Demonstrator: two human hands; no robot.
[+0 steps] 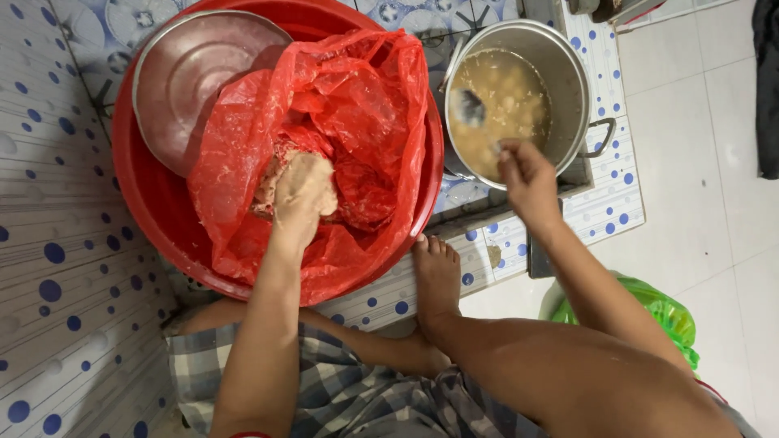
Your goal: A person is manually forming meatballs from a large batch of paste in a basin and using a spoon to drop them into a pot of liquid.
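Left hand: coated in pale paste, closed around a lump of it inside the red bag.
Right hand: gripping a spoon over the pot.
Red basin: holds red plastic bag and metal lid.
Steel pot: beside basin's right edge, full of beige broth.

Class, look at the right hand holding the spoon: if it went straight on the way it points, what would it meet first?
Probably the broth in the metal pot: the right hand points along the spoon into it.
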